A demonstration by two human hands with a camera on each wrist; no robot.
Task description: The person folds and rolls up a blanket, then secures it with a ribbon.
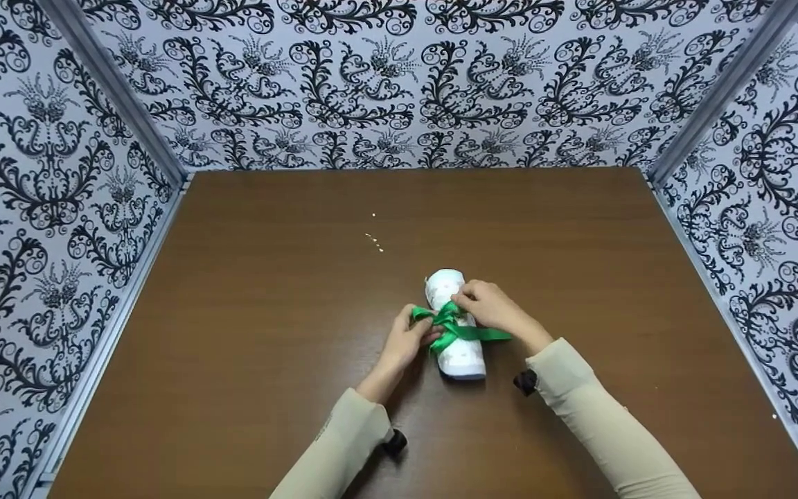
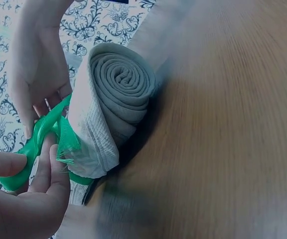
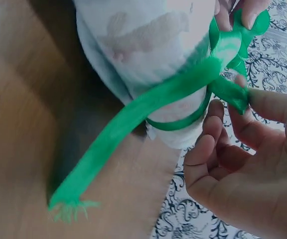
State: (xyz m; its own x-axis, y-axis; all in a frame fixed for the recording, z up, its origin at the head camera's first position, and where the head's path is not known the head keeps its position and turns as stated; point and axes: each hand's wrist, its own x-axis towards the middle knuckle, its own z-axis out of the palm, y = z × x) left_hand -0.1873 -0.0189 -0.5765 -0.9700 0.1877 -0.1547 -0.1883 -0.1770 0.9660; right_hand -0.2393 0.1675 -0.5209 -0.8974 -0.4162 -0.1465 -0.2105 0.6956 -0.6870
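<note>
A white cloth rolled into a tight cylinder [image 1: 463, 362] lies on the brown table, its spiral end [image 2: 123, 74] facing the left wrist camera. Around its middle runs a green ribbon [image 1: 468, 333], crossed and looped on top. My left hand [image 1: 407, 339] is at the roll's left side and pinches a loop of the ribbon between thumb and fingers. From the upper right, my right hand [image 1: 492, 305] pinches another part of the ribbon [image 3: 230, 94] between thumb and forefinger. One frayed tail [image 3: 78, 186] hangs loose over the roll's right side.
Small pale specks [image 1: 375, 241] lie on the wooden table [image 1: 267, 277] beyond the roll. Panels with black-and-white scroll patterns [image 1: 385, 76] enclose the table at the back and both sides, with grey metal posts [image 1: 115, 90] at the corners.
</note>
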